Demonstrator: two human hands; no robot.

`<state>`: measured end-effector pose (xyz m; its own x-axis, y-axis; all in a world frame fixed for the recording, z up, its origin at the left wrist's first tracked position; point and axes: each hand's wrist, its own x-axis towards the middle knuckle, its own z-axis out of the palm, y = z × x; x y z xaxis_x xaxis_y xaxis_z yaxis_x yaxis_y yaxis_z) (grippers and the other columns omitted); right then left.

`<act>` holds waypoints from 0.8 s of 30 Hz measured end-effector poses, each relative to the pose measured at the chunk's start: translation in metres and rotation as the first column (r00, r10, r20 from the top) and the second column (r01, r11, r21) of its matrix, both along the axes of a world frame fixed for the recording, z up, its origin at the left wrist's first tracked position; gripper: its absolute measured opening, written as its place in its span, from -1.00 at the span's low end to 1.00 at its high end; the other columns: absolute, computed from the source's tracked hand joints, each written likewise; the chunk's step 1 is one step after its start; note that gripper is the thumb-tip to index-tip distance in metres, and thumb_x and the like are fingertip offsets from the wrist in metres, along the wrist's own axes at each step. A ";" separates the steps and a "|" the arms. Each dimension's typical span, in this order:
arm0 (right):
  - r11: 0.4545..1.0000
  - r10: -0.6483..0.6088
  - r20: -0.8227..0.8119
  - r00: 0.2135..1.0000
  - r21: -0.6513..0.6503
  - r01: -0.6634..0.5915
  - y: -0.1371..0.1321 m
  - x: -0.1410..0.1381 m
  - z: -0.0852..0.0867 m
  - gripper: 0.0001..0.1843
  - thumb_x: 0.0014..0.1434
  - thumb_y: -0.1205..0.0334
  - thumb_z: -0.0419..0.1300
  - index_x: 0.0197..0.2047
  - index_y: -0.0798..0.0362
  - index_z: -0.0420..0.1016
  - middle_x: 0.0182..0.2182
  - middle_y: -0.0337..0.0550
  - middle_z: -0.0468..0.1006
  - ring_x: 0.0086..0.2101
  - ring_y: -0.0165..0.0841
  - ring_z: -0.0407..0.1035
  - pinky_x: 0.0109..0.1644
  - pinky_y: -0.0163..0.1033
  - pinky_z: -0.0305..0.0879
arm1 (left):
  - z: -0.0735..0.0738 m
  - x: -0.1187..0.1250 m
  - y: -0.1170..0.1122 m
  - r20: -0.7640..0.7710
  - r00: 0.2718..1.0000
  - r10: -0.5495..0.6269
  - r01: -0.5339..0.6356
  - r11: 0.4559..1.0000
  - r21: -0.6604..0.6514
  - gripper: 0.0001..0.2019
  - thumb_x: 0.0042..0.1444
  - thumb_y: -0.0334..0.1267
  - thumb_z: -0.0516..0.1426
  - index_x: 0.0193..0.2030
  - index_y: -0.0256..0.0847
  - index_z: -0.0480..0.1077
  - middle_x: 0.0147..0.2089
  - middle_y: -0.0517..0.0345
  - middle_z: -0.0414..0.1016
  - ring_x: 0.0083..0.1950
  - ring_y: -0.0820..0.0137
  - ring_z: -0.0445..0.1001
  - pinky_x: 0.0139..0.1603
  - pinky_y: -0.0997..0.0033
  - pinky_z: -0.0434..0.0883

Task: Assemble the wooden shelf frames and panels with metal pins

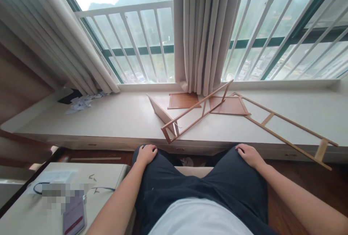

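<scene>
My left hand (147, 154) rests on my left knee with its fingers draped over the dark trousers (233, 188). On the other knee lies my right hand (249, 156), fingers loosely spread and holding nothing. In front of both, a narrow wooden frame (186, 113) stands tilted on the white window ledge (130, 119), one end near the front edge. A thin wooden panel (160, 112) leans beside its near end. Behind are two flat wooden panels, one left (184, 100) and one right (230, 105). A second long frame (268, 119) lies to the right, its end jutting past the ledge.
A small white table (108, 177) on my left bears a phone (74, 215), a cable, a sheet of paper and several small dark pieces. Crumpled paper (78, 103) lies at the ledge's left end. Curtains (203, 32) and a white railing (130, 8) stand behind.
</scene>
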<state>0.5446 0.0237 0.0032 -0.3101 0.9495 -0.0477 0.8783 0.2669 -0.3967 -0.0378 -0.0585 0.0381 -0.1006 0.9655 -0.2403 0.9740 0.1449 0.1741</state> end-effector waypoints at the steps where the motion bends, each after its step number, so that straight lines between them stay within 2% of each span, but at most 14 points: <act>1: 1.000 -0.026 0.040 0.999 0.009 0.026 0.001 -0.005 0.000 -0.61 0.28 0.13 -0.06 -0.26 0.02 0.60 -0.18 0.02 0.69 -0.13 -0.10 0.56 0.04 -0.05 0.39 | -0.001 0.000 -0.002 0.013 1.000 0.011 -0.012 0.999 0.038 -0.63 0.32 -0.14 -0.02 -0.06 -0.08 0.61 0.11 -0.03 0.65 0.22 0.10 0.51 0.40 -0.12 0.21; 4: 0.997 -0.082 0.116 0.990 0.013 0.081 0.005 -0.022 0.001 -0.61 0.33 0.11 -0.05 -0.36 0.00 0.53 -0.26 0.02 0.67 -0.21 -0.12 0.54 -0.08 -0.11 0.34 | -0.002 -0.002 -0.009 0.073 0.996 0.047 -0.055 0.991 0.120 -0.60 0.34 -0.12 -0.06 -0.11 -0.11 0.62 0.03 -0.01 0.68 0.10 0.10 0.58 0.24 0.03 0.39; 7: 0.990 -0.121 0.098 0.988 -0.059 0.127 0.012 -0.038 0.003 -0.58 0.37 0.05 -0.06 -0.38 -0.01 0.50 -0.31 -0.01 0.66 -0.27 -0.14 0.53 -0.18 -0.16 0.29 | 0.001 0.001 -0.019 0.184 0.978 0.099 -0.136 0.971 0.198 -0.58 0.36 -0.08 -0.07 -0.15 -0.09 0.62 -0.02 0.04 0.70 0.03 0.12 0.61 0.14 0.12 0.45; 9: 0.986 -0.109 0.044 0.993 -0.119 0.114 0.018 -0.047 0.002 -0.55 0.39 -0.02 -0.07 -0.38 -0.03 0.50 -0.34 -0.04 0.66 -0.29 -0.16 0.52 -0.21 -0.17 0.26 | 0.003 0.006 -0.025 0.270 0.957 0.107 -0.171 0.959 0.225 -0.59 0.37 -0.06 -0.06 -0.17 -0.09 0.61 -0.06 0.07 0.70 0.00 0.13 0.62 0.12 0.13 0.48; 13: 0.974 -0.037 -0.138 0.990 -0.225 0.005 0.026 -0.070 -0.002 -0.50 0.39 -0.12 -0.06 -0.41 -0.04 0.50 -0.39 -0.08 0.64 -0.32 -0.16 0.50 -0.18 -0.15 0.28 | 0.009 0.019 -0.031 0.360 0.930 0.079 -0.183 0.946 0.267 -0.59 0.38 0.00 -0.04 -0.22 -0.10 0.58 -0.13 0.04 0.69 -0.07 0.12 0.62 0.04 0.11 0.52; 15: 0.961 -0.061 -0.272 0.960 -0.275 -0.017 0.024 -0.091 -0.004 -0.45 0.39 -0.18 -0.08 -0.40 -0.03 0.50 -0.46 -0.10 0.61 -0.35 -0.16 0.49 -0.16 -0.12 0.31 | 0.015 0.026 -0.030 0.410 0.906 0.103 -0.261 0.900 0.350 -0.59 0.39 0.01 -0.04 -0.19 -0.11 0.57 -0.12 0.03 0.67 -0.05 0.13 0.59 0.05 0.09 0.53; 18: 0.944 -0.145 -0.482 0.864 -0.329 -0.026 0.010 -0.138 0.002 -0.41 0.41 -0.22 -0.10 -0.38 0.00 0.49 -0.51 -0.16 0.55 -0.41 -0.20 0.46 -0.19 -0.13 0.34 | 0.039 0.040 -0.023 0.468 0.872 0.145 -0.401 0.761 0.510 -0.65 0.41 -0.01 -0.03 -0.07 -0.11 0.51 -0.01 0.00 0.59 0.08 0.13 0.53 0.10 0.07 0.53; 21: 0.955 -0.101 -0.645 0.758 -0.277 -0.108 -0.008 -0.192 0.020 -0.55 0.42 -0.18 0.01 -0.18 -0.01 0.49 -0.46 -0.23 0.54 -0.40 -0.26 0.46 -0.20 -0.17 0.36 | 0.079 0.060 -0.008 0.391 0.916 0.090 -0.344 0.677 0.651 -0.71 0.42 -0.07 -0.01 0.06 -0.07 0.47 0.14 0.00 0.51 0.25 0.13 0.44 0.34 -0.01 0.41; 22: 0.965 -0.093 -0.687 0.721 -0.240 -0.103 -0.013 -0.209 0.028 -0.59 0.42 -0.17 0.03 -0.10 -0.02 0.47 -0.43 -0.23 0.53 -0.39 -0.27 0.46 -0.21 -0.18 0.37 | 0.094 0.067 -0.001 0.349 0.935 0.067 -0.301 0.669 0.679 -0.72 0.42 -0.10 -0.01 0.09 -0.05 0.46 0.19 0.01 0.49 0.30 0.14 0.41 0.41 -0.04 0.34; 24: 0.982 -0.093 -0.737 0.670 -0.179 -0.061 -0.017 -0.238 0.046 -0.63 0.41 -0.16 0.08 0.00 -0.05 0.42 -0.36 -0.22 0.54 -0.39 -0.29 0.45 -0.22 -0.19 0.38 | 0.120 0.078 0.016 0.265 0.964 -0.012 -0.177 0.712 0.680 -0.71 0.43 -0.11 0.00 0.13 -0.01 0.47 0.27 0.06 0.47 0.38 0.14 0.36 0.46 -0.05 0.29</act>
<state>0.3062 0.0068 0.0493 -0.3009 0.9533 0.0273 0.2783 0.1152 -0.9536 0.0399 -0.0421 0.1581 -0.2210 0.8573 0.4651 0.8792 -0.0312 0.4754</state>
